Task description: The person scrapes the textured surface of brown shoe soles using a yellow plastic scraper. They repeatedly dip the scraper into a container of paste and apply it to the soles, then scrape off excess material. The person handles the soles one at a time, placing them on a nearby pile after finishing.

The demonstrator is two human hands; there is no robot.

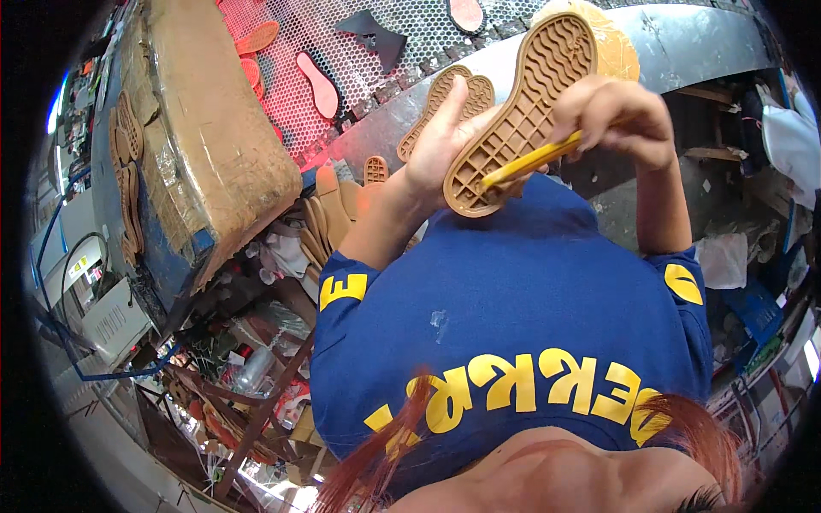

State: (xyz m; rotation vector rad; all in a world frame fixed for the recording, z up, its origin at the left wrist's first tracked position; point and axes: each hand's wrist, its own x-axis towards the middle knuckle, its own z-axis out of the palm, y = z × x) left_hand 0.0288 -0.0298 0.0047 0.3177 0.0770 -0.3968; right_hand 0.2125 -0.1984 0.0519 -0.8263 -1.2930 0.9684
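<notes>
A tan rubber shoe sole (526, 107) is held tilted in front of my chest, its heel end toward me. Square cells fill its heel part and wavy ridges its front part. My left hand (445, 141) supports the sole's left edge, thumb up, its other fingers partly hidden behind it. In my right hand (620, 120) is a slim yellow stick-shaped tool (534, 162), pinched between the fingers. The tool's lower end meets the heel cells; its tip is too small to make out. Just beyond my left hand, two more tan soles (440, 98) rest on the metal edge.
Under reddish light, a mesh conveyor (389, 85) carries pink insoles (318, 85) and a black cut piece (372, 38). A cardboard-covered box (214, 128) stands at left. Stacked soles (329, 209) lie below it. A yellowish round piece (617, 51) sits behind the held sole.
</notes>
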